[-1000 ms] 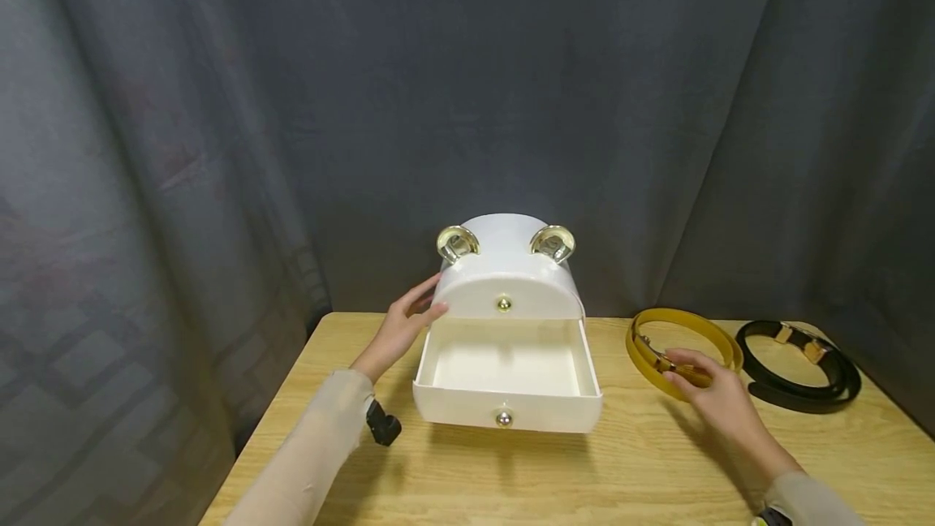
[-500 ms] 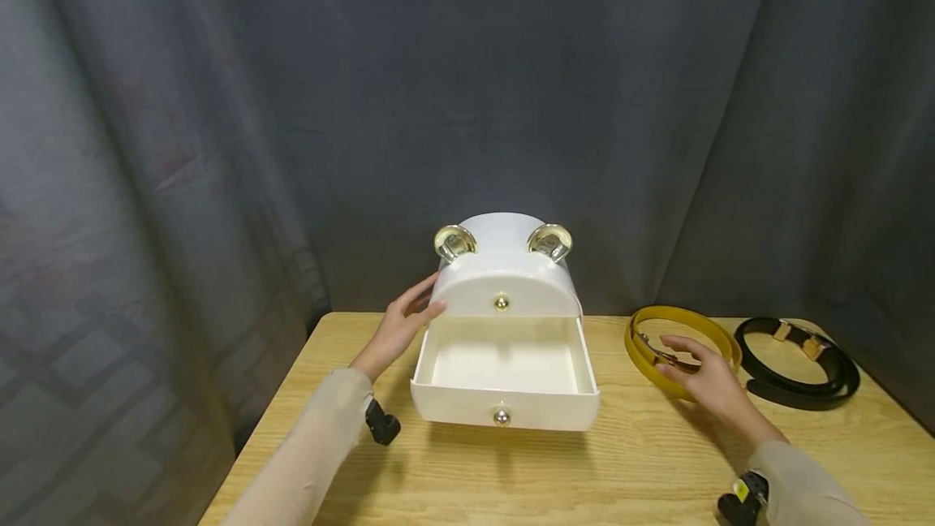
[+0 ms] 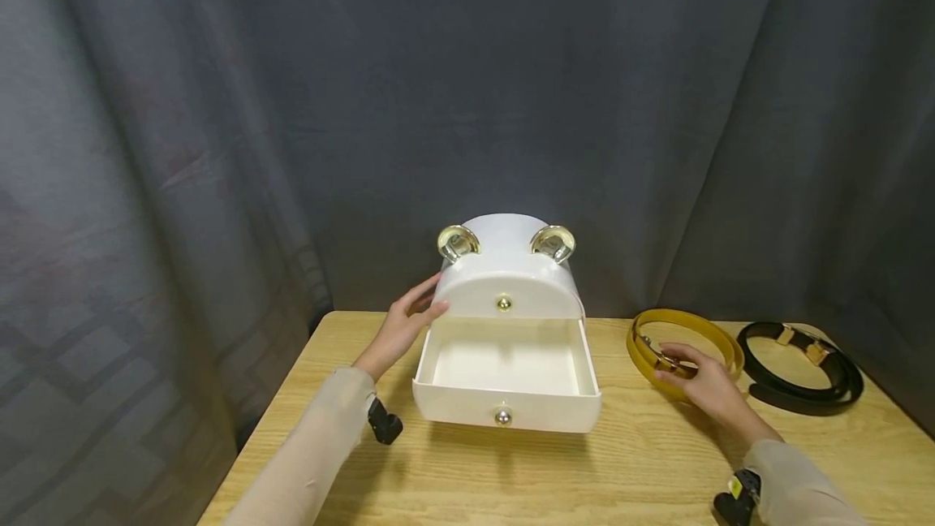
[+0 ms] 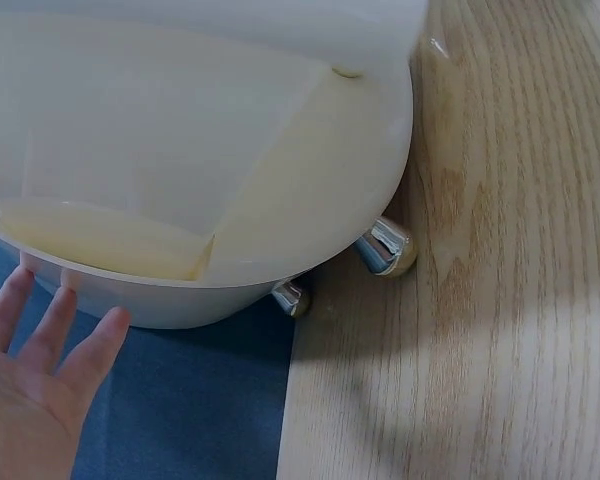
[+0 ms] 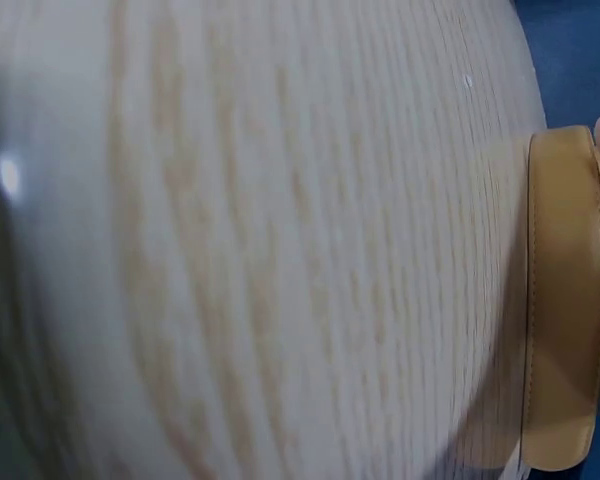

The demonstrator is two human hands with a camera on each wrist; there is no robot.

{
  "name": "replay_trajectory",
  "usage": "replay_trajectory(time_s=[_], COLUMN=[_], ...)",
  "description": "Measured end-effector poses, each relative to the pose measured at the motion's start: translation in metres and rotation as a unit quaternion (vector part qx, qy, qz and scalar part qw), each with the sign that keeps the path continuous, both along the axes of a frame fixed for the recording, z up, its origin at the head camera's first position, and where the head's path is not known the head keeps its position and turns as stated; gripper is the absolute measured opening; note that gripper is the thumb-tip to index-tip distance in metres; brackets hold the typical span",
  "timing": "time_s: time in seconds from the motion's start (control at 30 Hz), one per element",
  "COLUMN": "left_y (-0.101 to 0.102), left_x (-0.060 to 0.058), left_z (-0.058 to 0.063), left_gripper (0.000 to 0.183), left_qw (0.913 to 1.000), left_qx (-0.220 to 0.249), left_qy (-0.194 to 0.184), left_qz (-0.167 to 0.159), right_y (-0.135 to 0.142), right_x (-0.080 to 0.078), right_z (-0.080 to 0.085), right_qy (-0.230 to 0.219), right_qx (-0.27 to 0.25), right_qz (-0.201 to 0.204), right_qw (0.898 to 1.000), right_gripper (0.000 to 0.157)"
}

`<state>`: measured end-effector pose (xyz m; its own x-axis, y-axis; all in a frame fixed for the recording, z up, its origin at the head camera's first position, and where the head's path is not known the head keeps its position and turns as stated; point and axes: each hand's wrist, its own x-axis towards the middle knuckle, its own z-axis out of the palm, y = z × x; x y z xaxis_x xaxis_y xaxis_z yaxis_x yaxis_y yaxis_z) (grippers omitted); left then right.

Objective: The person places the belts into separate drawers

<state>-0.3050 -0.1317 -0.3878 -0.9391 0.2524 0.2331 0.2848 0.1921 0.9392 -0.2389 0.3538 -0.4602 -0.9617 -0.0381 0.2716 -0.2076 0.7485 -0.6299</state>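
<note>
A white two-tier drawer box (image 3: 504,258) with gold ear-shaped pieces stands on the table, its lower drawer (image 3: 507,408) pulled out and bare inside. My left hand (image 3: 398,331) rests against the left side of the box, fingers extended; in the left wrist view, the fingertips (image 4: 108,322) meet its white wall. At the right, a coiled yellow belt (image 3: 701,316) stands on edge. My right hand (image 3: 710,388) holds it near the gold buckle, thumb and forefinger on either side of the strap. The right wrist view cuts off most of that hand beside the belt (image 5: 563,300).
Right of the yellow belt lies a coiled black belt (image 3: 803,406) with gold fittings. Dark grey curtains (image 3: 497,104) hang behind and left of the wooden table (image 3: 526,481). A small black device (image 3: 383,422) sits at the left wrist.
My right hand first spreads slightly and shifts left at the buckle, then its fingers draw in around the yellow belt. The left hand and the box stay as they were.
</note>
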Motion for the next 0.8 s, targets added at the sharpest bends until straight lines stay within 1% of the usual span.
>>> replay_trajectory(time_s=[0.23, 0.37, 0.5, 0.7, 0.8], left_y=[-0.0005, -0.0004, -0.0001, 0.0005, 0.0012], left_x=[-0.0010, -0.0006, 0.0003, 0.0003, -0.0003], left_z=[-0.0007, -0.0006, -0.0003, -0.0006, -0.0012], left_gripper=[0.056, 0.056, 0.057, 0.056, 0.057], left_qw=[1.0000, 1.0000, 1.0000, 1.0000, 1.0000], left_qx=[-0.002, -0.001, -0.003, -0.004, -0.001], left_qy=[0.001, 0.000, -0.003, -0.002, 0.000], left_qz=[0.002, 0.002, 0.000, 0.006, 0.007], right_y=[-0.0013, -0.0014, -0.0019, -0.0032, -0.0037], right_x=[-0.0003, -0.0014, -0.0022, -0.0022, -0.0018], right_z=[-0.0033, -0.0061, -0.0082, -0.0084, -0.0069], right_qy=[-0.021, -0.019, -0.014, -0.046, -0.043], right_qx=[0.028, 0.035, 0.038, 0.019, 0.024], right_qz=[0.004, 0.004, -0.002, -0.018, -0.021], right_qw=[0.999, 0.999, 0.999, 0.999, 0.999], right_gripper=[0.063, 0.062, 0.059, 0.053, 0.048])
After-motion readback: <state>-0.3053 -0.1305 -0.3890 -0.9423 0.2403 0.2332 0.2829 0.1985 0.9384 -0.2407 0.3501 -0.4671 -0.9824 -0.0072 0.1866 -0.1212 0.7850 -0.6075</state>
